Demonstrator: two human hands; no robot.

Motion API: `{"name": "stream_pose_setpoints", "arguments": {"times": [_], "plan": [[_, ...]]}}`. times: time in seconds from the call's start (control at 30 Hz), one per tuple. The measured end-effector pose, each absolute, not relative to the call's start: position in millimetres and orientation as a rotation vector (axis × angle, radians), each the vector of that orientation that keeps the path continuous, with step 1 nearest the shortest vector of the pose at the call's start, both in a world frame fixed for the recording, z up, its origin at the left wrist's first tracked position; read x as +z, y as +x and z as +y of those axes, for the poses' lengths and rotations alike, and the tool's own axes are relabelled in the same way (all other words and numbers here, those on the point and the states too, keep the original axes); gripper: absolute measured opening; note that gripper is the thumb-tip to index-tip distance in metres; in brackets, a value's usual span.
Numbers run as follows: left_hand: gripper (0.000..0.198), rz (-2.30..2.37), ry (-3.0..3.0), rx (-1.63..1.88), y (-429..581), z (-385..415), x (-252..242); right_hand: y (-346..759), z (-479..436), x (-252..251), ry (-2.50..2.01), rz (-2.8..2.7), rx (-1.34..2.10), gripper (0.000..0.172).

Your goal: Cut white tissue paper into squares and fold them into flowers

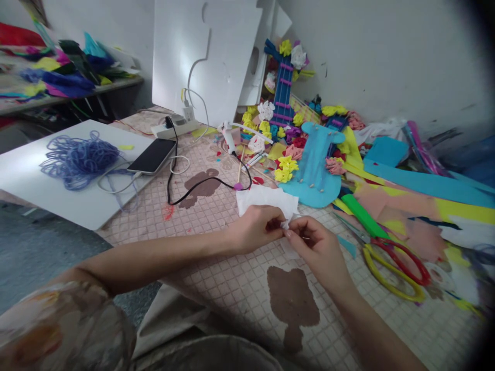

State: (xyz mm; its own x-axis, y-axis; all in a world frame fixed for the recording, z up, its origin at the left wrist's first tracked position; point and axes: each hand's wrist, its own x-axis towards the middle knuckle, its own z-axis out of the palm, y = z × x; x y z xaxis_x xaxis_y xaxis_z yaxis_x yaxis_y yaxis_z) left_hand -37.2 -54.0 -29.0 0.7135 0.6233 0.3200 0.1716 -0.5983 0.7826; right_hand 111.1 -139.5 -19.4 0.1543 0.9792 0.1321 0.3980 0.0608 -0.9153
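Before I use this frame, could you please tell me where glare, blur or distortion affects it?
Head view: glare brightens the upright white board and the flat white board under the blue yarn; head view, far left: the coloured paper pile is smeared; head view, right edge: dark vignetting curves around the corners; head view, centre: left hand, right hand and white paper look clearer.

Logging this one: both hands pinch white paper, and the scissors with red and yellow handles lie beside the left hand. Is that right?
Not quite: the scissors lie beside the right hand, not the left hand, as the head view shows. Both hands do pinch white paper.
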Motion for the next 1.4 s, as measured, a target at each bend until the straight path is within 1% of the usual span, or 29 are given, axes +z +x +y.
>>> {"name": "stream_pose_setpoints", "arguments": {"times": [0.13, 0.37, 0.53, 0.67, 0.8, 0.97, 1.07, 1.3, 1.37, 1.4], "plan": [[0.005, 0.602, 2.177, 0.764, -36.8, -54.8, -28.9, 110.7, -140.0, -20.3, -1.521, -1.416, 0.719, 0.007], [0.011, 0.583, 2.051, 0.701, -37.5, -54.1, -26.9, 116.2, -140.4, -23.1, -1.506, -1.321, 0.838, 0.012], [0.017, 0.53, 1.674, 0.586, -36.5, -48.4, -31.1, 125.1, -141.1, -30.2, -1.463, -1.151, 0.905, 0.009], [0.023, 0.55, 1.455, 0.536, -36.0, -42.0, -34.2, 129.9, -140.3, -31.2, -1.341, -0.926, 0.968, 0.006], [0.031, 0.579, 1.357, 0.476, -35.7, -39.5, -28.9, 130.3, -139.5, -31.3, -1.272, -0.881, 0.999, 0.006], [0.049, 0.65, 1.244, 0.355, -35.9, -41.5, -17.4, 126.5, -143.7, -32.8, -1.408, -1.156, 0.881, 0.005], [0.046, 0.677, 1.283, 0.349, -36.0, -42.6, -17.4, 121.4, -145.9, -31.1, -1.437, -1.384, 0.765, 0.004], [0.021, 0.727, 1.48, 0.467, -33.2, -35.0, -40.2, 115.4, -145.7, -34.9, -1.392, -1.52, 0.664, 0.005], [0.017, 0.719, 1.476, 0.484, -32.7, -33.2, -43.2, 115.1, -146.0, -36.1, -1.414, -1.487, 0.712, 0.002], [0.016, 0.711, 1.502, 0.507, -32.8, -33.4, -43.3, 114.8, -146.1, -36.3, -1.427, -1.437, 0.775, 0.004]]}}
